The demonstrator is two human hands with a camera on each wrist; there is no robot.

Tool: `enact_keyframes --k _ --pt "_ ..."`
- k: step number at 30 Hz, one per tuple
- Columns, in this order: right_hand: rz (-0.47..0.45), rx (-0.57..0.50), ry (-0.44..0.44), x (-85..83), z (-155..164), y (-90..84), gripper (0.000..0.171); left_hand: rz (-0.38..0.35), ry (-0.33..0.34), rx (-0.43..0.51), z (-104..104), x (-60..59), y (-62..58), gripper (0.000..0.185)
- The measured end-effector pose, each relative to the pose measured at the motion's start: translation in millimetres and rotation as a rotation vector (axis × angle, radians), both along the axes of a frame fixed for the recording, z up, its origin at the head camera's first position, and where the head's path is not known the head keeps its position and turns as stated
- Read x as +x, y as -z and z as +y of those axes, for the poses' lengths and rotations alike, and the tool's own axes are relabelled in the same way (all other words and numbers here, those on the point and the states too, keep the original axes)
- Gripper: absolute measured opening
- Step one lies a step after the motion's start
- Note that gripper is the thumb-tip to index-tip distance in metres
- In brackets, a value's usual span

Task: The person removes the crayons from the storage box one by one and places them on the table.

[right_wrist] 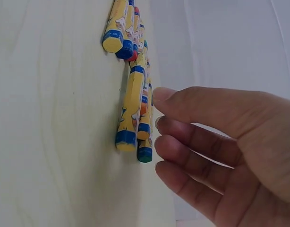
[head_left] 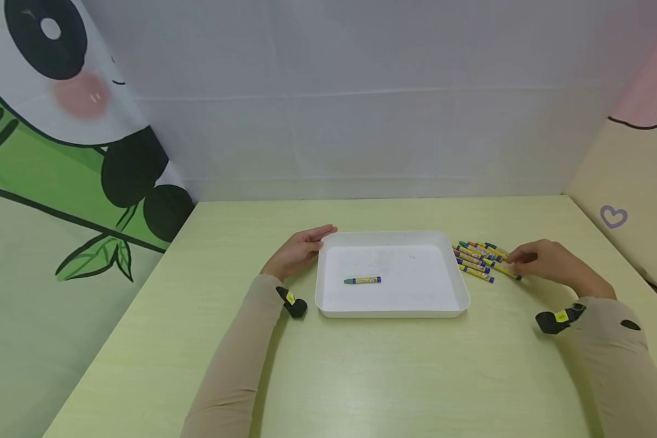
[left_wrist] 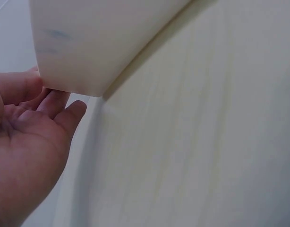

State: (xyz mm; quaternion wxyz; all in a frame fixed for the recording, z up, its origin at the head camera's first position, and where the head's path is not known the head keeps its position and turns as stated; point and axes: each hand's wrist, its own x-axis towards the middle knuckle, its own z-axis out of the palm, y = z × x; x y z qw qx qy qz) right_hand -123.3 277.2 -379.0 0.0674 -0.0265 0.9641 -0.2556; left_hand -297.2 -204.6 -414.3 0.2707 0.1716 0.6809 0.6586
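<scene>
Beside the tray (head_left: pixel 460 286), left hand (head_left: pixel 298 250) flat; right hand (head_left: pixel 544 261) fingers bent over crayons (head_left: pixel 479 258)

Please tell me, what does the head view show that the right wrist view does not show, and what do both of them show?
Only the head view shows the white tray, the single crayon lying inside it, and the left hand resting open at the tray's left edge. Only the right wrist view shows the crayon tips up close, with the right hand's fingertips at the crayons; whether they touch is unclear. Both show the right hand, the loose crayons beside the tray, and the pale green table.
</scene>
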Motion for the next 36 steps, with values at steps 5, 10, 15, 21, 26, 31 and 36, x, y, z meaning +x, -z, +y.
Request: enact_keyframes --k 5,10,15,21,26,31,36 --pt "0.014 0.002 0.008 -3.3 -8.7 -6.8 0.030 -0.002 -0.007 0.002 0.5 0.8 -0.9 0.049" --pt "0.024 -0.018 0.006 -7.7 -18.5 -14.5 0.031 0.006 0.009 0.014 -0.4 0.8 -1.0 0.049" --pt "0.021 -0.045 -0.006 -12.1 -32.1 -26.4 0.032 0.004 0.015 0.018 -1.0 -0.3 0.0 0.049" --pt "0.043 -0.064 -0.037 -17.4 -51.9 -39.5 0.030 0.008 0.018 0.016 -0.9 -0.2 -0.2 0.049" --pt "0.061 -0.066 -0.073 -23.8 -65.3 -45.2 0.030 0.006 0.014 0.015 -1.3 1.3 -1.2 0.049" --pt "0.070 -0.097 -0.110 -31.5 -79.5 -49.4 0.029 0.009 0.015 0.019 -1.1 3.3 -3.2 0.049" --pt "0.071 -0.128 -0.162 -40.4 -97.0 -52.8 0.026 0.015 0.014 0.029 -1.3 5.9 -4.7 0.048"
